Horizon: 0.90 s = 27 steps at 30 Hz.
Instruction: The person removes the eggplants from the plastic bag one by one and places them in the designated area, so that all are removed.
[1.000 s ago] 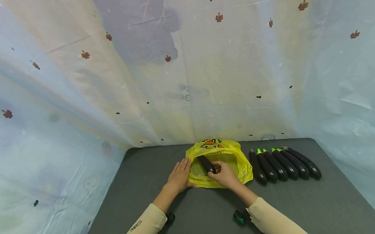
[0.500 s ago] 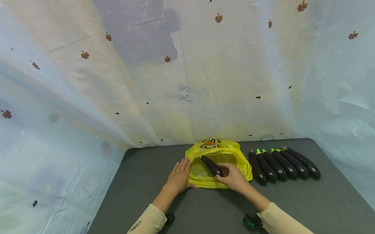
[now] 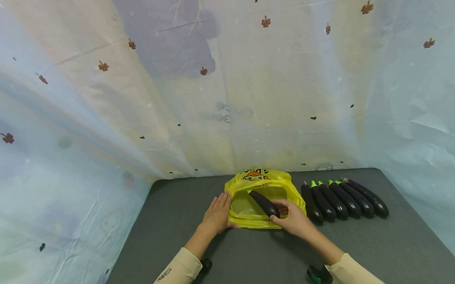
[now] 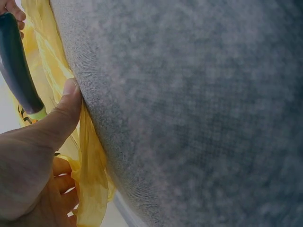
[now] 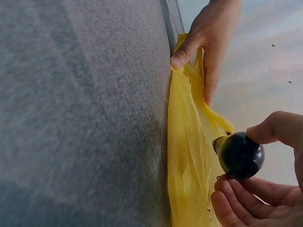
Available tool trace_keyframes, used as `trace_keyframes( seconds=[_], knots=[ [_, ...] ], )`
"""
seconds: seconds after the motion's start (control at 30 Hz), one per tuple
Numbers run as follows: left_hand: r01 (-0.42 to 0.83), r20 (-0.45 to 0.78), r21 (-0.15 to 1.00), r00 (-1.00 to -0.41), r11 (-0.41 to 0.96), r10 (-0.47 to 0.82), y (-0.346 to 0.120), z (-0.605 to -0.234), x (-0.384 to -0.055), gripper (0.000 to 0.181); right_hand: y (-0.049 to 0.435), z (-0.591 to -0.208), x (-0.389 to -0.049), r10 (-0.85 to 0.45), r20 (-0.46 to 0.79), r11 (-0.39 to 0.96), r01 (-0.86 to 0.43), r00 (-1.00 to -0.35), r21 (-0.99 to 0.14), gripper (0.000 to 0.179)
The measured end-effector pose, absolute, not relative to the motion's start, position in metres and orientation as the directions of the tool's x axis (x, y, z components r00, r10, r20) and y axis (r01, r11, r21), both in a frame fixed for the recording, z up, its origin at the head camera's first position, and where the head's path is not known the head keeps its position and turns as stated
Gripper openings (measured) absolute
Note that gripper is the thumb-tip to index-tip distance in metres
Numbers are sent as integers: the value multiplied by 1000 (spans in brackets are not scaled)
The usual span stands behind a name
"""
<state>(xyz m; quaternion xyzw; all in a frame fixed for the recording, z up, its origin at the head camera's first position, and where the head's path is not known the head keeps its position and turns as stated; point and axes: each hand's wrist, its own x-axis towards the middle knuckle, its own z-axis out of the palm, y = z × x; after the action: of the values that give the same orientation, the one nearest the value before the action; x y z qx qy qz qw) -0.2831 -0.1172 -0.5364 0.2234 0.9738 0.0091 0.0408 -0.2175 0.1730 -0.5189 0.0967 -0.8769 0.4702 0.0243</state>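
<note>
A dark purple eggplant (image 3: 263, 202) with a green stem end slants over the mouth of a yellow plastic bag (image 3: 280, 176). My right hand (image 3: 296, 220) holds its rounded lower end. In the right wrist view, the thumb presses on that eggplant (image 5: 242, 157) from above and the fingers (image 5: 244, 201) support it from below. My left hand (image 3: 217, 213) lies along the bag's left side with straight fingers. Its thumb (image 4: 64, 111) rests on the bag's near edge in the left wrist view, and the eggplant's stem end (image 4: 38, 114) shows close behind that thumb.
Several more eggplants (image 3: 334, 200) lie side by side to the right of the bag, mostly with green stem ends pointing away. All of it sits on a dark grey table (image 3: 169, 204). A patterned plastic curtain (image 3: 257, 128) hangs behind and at the sides.
My right hand has drawn the eggplant rightward and nearer to me, bringing its green stem end into sight. The left hand and the bag have stayed in place.
</note>
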Motion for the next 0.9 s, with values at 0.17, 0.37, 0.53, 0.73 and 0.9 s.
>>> trace_keyframes(
  seconds=[0.17,0.37,0.53,0.73,0.9],
  knots=[
    [434,-75,29,-897,901,435,-117,-537,-284,117,183,-517,-211,-162,133,545,-201,-978,-814,50],
    [432,-78,31,-898,901,433,-118,-537,-284,117,197,-518,-205,-163,137,565,-206,-977,-799,51],
    [433,-78,33,-897,901,434,-118,-538,-284,117,209,-515,-200,-166,130,564,-202,-978,-801,53],
    [435,-78,36,-896,900,436,-117,-536,-284,116,225,-513,-194,-179,135,588,-216,-975,-780,52],
    [433,-77,45,-897,900,435,-117,-535,-283,116,239,-509,-186,-190,142,603,-229,-971,-764,52]
  ],
)
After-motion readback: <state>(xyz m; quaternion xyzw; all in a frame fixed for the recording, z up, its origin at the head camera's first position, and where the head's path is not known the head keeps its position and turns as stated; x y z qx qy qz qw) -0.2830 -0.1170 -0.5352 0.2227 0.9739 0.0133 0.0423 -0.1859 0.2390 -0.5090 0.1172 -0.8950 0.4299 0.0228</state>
